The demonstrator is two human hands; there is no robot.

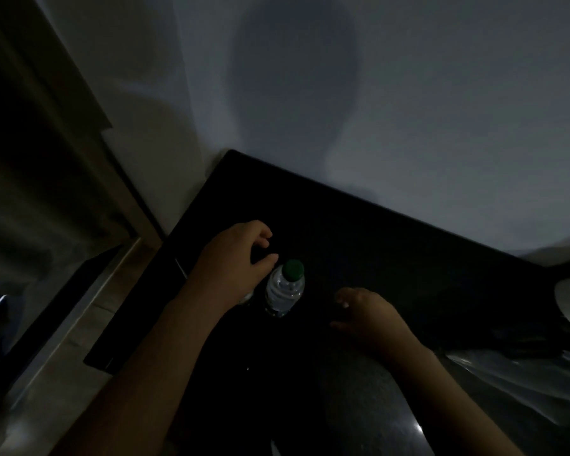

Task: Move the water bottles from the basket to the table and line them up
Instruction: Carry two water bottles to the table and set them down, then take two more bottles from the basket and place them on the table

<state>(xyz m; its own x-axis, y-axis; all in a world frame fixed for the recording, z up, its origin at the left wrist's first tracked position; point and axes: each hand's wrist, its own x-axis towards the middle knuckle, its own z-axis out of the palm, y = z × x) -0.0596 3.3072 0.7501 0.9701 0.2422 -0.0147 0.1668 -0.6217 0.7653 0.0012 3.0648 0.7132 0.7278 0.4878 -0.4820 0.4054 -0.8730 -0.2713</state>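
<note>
The scene is very dark. A clear water bottle (285, 287) with a green cap stands upright on the black table (392, 245). My left hand (234, 258) hovers just left of it, fingers curled and apart, close to the cap; a pale shape under the wrist may be a second bottle, mostly hidden. My right hand (369, 317) sits low to the right of the bottle, fingers loosely bent, holding nothing. The basket is not recognisable in the dark.
The table stands in a corner against a pale wall (408, 110). A dark curtain or door frame (46, 159) runs down the left. Something pale and shiny (524, 380) lies at the right edge.
</note>
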